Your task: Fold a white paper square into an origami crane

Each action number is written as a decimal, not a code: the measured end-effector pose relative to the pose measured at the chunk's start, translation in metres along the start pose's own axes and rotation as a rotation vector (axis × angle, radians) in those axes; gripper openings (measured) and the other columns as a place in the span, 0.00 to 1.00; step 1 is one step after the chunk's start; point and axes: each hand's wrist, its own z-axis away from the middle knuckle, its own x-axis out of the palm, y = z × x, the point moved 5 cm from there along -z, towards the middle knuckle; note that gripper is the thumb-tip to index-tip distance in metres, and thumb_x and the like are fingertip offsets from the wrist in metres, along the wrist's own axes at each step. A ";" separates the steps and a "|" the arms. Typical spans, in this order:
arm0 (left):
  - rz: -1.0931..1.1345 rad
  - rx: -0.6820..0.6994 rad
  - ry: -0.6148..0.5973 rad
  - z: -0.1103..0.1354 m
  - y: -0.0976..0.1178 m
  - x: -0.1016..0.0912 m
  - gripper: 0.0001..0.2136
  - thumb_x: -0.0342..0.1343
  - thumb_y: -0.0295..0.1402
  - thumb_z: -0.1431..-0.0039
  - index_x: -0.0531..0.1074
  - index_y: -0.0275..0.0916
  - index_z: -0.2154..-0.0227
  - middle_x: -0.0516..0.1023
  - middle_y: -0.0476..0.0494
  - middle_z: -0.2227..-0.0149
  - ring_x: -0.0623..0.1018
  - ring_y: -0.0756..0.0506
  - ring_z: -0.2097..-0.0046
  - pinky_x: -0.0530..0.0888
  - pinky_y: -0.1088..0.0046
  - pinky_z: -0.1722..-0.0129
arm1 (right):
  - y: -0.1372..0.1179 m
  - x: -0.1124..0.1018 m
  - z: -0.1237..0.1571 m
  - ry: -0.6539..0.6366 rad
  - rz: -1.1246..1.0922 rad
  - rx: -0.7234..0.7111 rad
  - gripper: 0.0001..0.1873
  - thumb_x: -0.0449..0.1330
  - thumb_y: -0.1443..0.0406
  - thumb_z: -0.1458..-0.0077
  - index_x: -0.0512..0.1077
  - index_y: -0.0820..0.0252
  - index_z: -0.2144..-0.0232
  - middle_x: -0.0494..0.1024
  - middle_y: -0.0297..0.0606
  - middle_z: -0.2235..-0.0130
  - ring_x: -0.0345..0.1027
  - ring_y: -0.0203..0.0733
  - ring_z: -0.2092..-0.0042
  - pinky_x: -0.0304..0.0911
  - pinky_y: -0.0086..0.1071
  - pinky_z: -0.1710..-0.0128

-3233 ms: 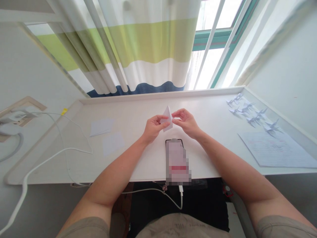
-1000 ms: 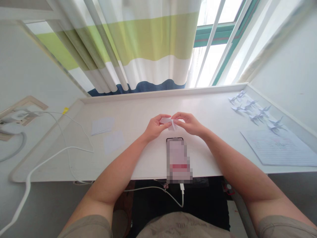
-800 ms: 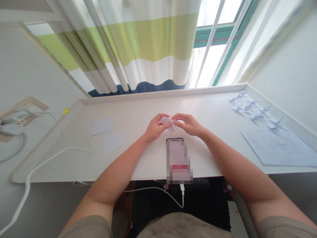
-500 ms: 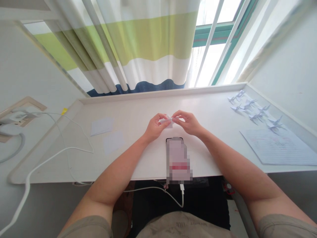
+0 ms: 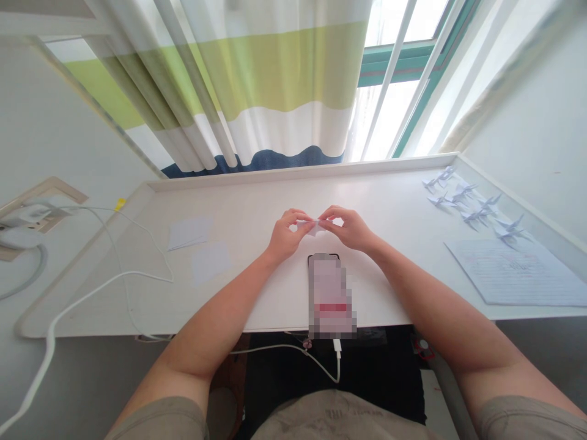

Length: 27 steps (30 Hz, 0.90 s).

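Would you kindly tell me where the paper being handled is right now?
In the head view, the folded white paper is near the middle, pinched between the left hand and the right hand, just beyond the phone's far end.

left grip (image 5: 283, 236) pinched | right grip (image 5: 348, 228) pinched | forearms (image 5: 222, 300) angled inward | fingertips (image 5: 307, 229) close, contact unclear

One wide view looks from the person's head, forward and down across the bench (image 5: 238, 201) to the curtain (image 5: 284, 73) and window (image 5: 401, 64); the shirt (image 5: 339, 418) is nearest, at the bottom edge, the left hand (image 5: 288, 235) and right hand (image 5: 349, 227) mid-frame.
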 end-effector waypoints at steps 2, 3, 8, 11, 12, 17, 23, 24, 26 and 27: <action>-0.003 -0.008 0.022 0.000 0.000 0.000 0.09 0.70 0.43 0.37 0.84 0.44 0.64 0.83 0.43 0.57 0.81 0.43 0.52 0.77 0.63 0.49 | 0.002 0.002 0.000 0.010 -0.031 0.034 0.18 0.68 0.47 0.37 0.82 0.53 0.64 0.85 0.39 0.62 0.78 0.49 0.57 0.72 0.48 0.49; -0.002 -0.018 0.034 0.000 -0.001 0.000 0.09 0.70 0.43 0.37 0.84 0.43 0.64 0.83 0.44 0.57 0.81 0.43 0.53 0.76 0.63 0.51 | 0.003 0.003 0.000 0.018 -0.044 0.047 0.18 0.69 0.47 0.37 0.82 0.53 0.65 0.85 0.39 0.62 0.78 0.49 0.58 0.72 0.49 0.49; 0.045 -0.100 0.027 -0.001 -0.009 0.002 0.13 0.71 0.47 0.39 0.84 0.42 0.63 0.83 0.42 0.58 0.81 0.42 0.52 0.76 0.65 0.54 | 0.001 0.002 -0.001 0.094 -0.042 -0.011 0.16 0.70 0.48 0.37 0.83 0.52 0.66 0.84 0.39 0.61 0.78 0.49 0.56 0.73 0.49 0.49; 0.173 -0.168 -0.005 -0.001 -0.015 0.005 0.18 0.73 0.51 0.43 0.83 0.41 0.61 0.82 0.39 0.49 0.80 0.39 0.45 0.77 0.62 0.48 | 0.002 0.002 -0.001 0.110 -0.076 -0.020 0.15 0.70 0.48 0.38 0.84 0.50 0.66 0.84 0.40 0.59 0.77 0.48 0.56 0.74 0.49 0.51; 0.227 -0.187 -0.032 -0.001 -0.016 0.006 0.20 0.74 0.52 0.44 0.82 0.41 0.61 0.82 0.38 0.47 0.79 0.39 0.43 0.76 0.61 0.46 | 0.003 0.003 -0.001 0.110 -0.092 -0.016 0.14 0.71 0.48 0.38 0.85 0.50 0.66 0.84 0.40 0.59 0.78 0.48 0.56 0.74 0.49 0.51; 0.424 -0.226 -0.109 -0.001 -0.018 0.011 0.21 0.77 0.51 0.48 0.82 0.40 0.63 0.82 0.41 0.51 0.79 0.42 0.47 0.76 0.63 0.47 | 0.001 0.004 0.000 0.095 -0.100 -0.006 0.14 0.70 0.49 0.38 0.84 0.50 0.65 0.84 0.38 0.60 0.78 0.48 0.57 0.75 0.50 0.50; 0.449 -0.243 -0.071 -0.002 -0.016 0.010 0.22 0.79 0.50 0.51 0.82 0.40 0.62 0.82 0.38 0.45 0.80 0.40 0.45 0.75 0.63 0.47 | -0.001 0.006 0.001 0.038 -0.064 -0.045 0.11 0.70 0.52 0.36 0.82 0.50 0.64 0.86 0.37 0.59 0.79 0.49 0.55 0.73 0.51 0.47; 0.452 -0.245 -0.095 -0.001 -0.014 0.012 0.23 0.78 0.51 0.50 0.82 0.40 0.60 0.83 0.39 0.49 0.81 0.41 0.48 0.75 0.63 0.48 | -0.001 0.005 0.001 0.047 -0.046 -0.074 0.10 0.70 0.53 0.35 0.82 0.50 0.64 0.85 0.37 0.59 0.79 0.50 0.54 0.72 0.51 0.47; 0.453 -0.258 -0.131 0.001 -0.011 0.014 0.25 0.77 0.53 0.47 0.79 0.42 0.55 0.84 0.43 0.57 0.81 0.45 0.55 0.75 0.64 0.51 | -0.002 0.004 0.001 0.065 -0.001 -0.137 0.08 0.70 0.55 0.35 0.82 0.49 0.64 0.85 0.37 0.57 0.78 0.51 0.51 0.71 0.52 0.44; 0.454 -0.265 -0.141 0.002 -0.010 0.015 0.25 0.76 0.53 0.46 0.78 0.43 0.54 0.84 0.45 0.60 0.81 0.46 0.58 0.75 0.65 0.52 | -0.002 0.003 0.001 0.071 0.024 -0.161 0.07 0.70 0.56 0.34 0.82 0.49 0.64 0.85 0.38 0.55 0.78 0.51 0.49 0.70 0.53 0.43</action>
